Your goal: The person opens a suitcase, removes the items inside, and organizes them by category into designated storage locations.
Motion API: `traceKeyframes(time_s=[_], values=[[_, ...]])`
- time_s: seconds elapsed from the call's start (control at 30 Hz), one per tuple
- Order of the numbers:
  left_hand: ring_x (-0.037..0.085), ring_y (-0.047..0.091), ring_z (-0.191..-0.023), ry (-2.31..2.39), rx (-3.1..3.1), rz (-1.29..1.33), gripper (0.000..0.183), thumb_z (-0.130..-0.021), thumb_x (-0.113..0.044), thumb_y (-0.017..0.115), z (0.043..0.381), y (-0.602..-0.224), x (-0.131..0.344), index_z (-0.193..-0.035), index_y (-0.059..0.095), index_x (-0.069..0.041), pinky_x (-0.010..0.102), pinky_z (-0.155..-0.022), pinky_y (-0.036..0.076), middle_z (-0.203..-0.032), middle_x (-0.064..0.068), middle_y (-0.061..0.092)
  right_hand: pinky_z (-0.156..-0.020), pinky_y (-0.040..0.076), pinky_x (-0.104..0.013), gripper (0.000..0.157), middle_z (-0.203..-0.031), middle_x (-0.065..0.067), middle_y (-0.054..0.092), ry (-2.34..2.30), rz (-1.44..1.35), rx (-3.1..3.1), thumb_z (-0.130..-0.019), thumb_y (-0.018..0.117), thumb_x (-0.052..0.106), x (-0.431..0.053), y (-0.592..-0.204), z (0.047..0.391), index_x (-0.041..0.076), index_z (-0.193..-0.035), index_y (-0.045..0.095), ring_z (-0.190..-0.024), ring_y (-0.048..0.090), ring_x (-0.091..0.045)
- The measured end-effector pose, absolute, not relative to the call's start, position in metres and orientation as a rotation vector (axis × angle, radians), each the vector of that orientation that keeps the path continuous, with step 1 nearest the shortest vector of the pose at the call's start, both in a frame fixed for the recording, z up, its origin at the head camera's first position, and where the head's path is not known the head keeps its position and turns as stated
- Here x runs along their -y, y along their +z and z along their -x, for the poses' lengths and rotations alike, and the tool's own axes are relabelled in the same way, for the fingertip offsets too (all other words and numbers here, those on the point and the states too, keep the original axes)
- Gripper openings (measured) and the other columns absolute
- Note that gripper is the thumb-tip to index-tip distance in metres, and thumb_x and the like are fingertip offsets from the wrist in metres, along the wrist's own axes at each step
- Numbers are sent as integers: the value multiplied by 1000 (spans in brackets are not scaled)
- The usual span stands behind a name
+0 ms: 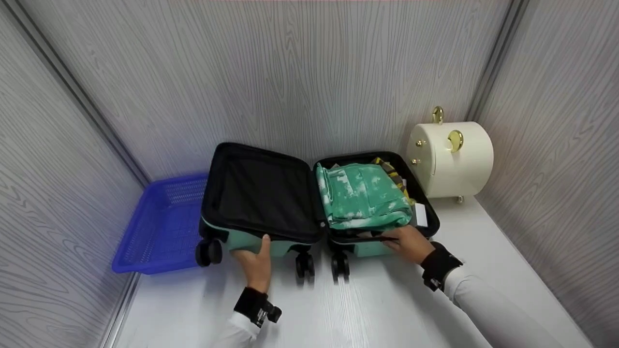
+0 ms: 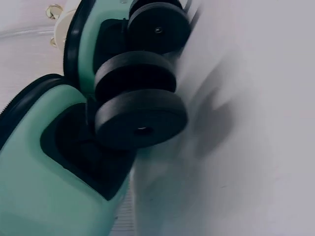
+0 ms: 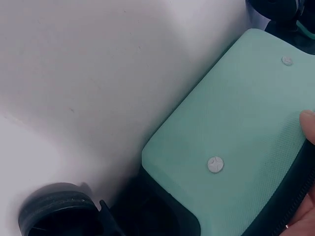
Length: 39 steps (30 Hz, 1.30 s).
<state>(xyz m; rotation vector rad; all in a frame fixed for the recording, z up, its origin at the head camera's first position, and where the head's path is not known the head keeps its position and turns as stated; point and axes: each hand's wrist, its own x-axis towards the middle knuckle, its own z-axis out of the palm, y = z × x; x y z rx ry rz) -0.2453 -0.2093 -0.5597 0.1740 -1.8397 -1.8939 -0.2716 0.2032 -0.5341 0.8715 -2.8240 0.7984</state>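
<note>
A mint-green suitcase lies spread open in the head view, its two halves hinged in the middle. The left half [image 1: 266, 193] shows a black lining and is tilted up off the table. My left hand [image 1: 256, 266] grips its near edge, thumb against the rim and fingers passing beneath the shell. Folded green-and-white tie-dye clothing [image 1: 362, 195] fills the right half [image 1: 372, 249]. At that half's front rim, my right hand [image 1: 408, 243] holds the zippered edge; the right wrist view shows a thumb [image 3: 308, 125] on the green shell. Black wheels [image 2: 142, 120] show close up in the left wrist view.
A blue plastic basket [image 1: 128, 241] stands at the left, partly behind the suitcase. At the back right is a cream rounded case [image 1: 464, 166] with gold fittings. A yellow-and-dark patterned cloth [image 1: 394, 179] and a white item [image 1: 421, 215] lie beside the clothing. Wood-grain walls [image 1: 290, 72] enclose the table.
</note>
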Motion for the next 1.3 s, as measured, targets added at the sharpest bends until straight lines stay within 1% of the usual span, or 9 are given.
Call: traceKeyframes(time_s=[0.43, 0.7, 0.9, 0.97, 1.0, 1.07, 1.17, 1.23, 1.3], values=[[34, 24, -166, -2058, 1900, -300, 77, -113, -23, 58, 243, -583, 208, -174, 11, -17, 51, -135, 23, -180, 13, 21, -84, 63, -49, 12, -105, -12, 83, 816, -841, 2839, -99, 76, 4, -206, -535, 273, 3, -109, 83, -95, 79, -32], [36, 50, -146, -2006, 1959, -594, 64, -113, -46, 54, 235, -597, 201, -156, 46, 1, 50, -120, 42, -159, 21, 51, -83, 64, -48, 13, -105, -12, 83, 847, -857, 2833, -100, 75, 4, -206, -538, 274, 3, -111, 83, -95, 79, -31], [43, 38, -157, -2112, 1951, -676, 79, -111, -51, 53, 228, -601, 200, -162, 36, 7, 56, -129, 34, -171, 25, 37, -84, 63, -49, 13, -105, -12, 83, 832, -875, 2818, -100, 75, 3, -207, -539, 276, 4, -111, 83, -96, 79, -32], [45, 45, -149, -2141, 1950, -740, 77, -110, -54, 53, 226, -601, 200, -152, 43, 9, 55, -127, 39, -160, 28, 45, -83, 63, -49, 13, -104, -11, 82, 829, -878, 2803, -100, 75, 2, -207, -541, 275, 4, -110, 82, -95, 78, -32], [46, 49, -140, -2169, 1925, -755, 70, -109, -53, 54, 225, -602, 200, -137, 50, 10, 55, -125, 41, -148, 29, 49, -83, 63, -48, 13, -103, -11, 82, 833, -878, 2799, -100, 74, 2, -208, -542, 275, 4, -110, 82, -95, 78, -31], [46, 47, -140, -2248, 1854, -749, 63, -109, -49, 55, 223, -601, 202, -134, 47, 8, 54, -125, 42, -145, 26, 46, -83, 62, -48, 12, -102, -10, 81, 838, -882, 2792, -100, 74, 1, -207, -544, 274, 4, -109, 81, -95, 77, -31], [43, 38, -153, -2392, 1720, -674, 59, -110, -40, 55, 223, -600, 206, -142, 43, 8, 51, -130, 37, -154, 25, 37, -84, 62, -48, 11, -102, -10, 81, 850, -887, 2788, -101, 73, 1, -206, -547, 273, 4, -109, 80, -96, 77, -31], [39, 21, -167, -2466, 1662, -623, 74, -111, -34, 54, 223, -599, 210, -166, 24, 5, 52, -133, 31, -175, 22, 19, -84, 62, -48, 11, -102, -10, 80, 849, -891, 2785, -101, 73, 2, -205, -549, 274, 4, -110, 80, -96, 76, -31], [37, 16, -169, -2520, 1627, -596, 73, -111, -31, 52, 223, -598, 214, -169, 22, 3, 53, -134, 27, -179, 20, 14, -85, 62, -48, 12, -103, -11, 80, 843, -895, 2781, -101, 73, 1, -205, -550, 274, 4, -111, 80, -97, 76, -32]])
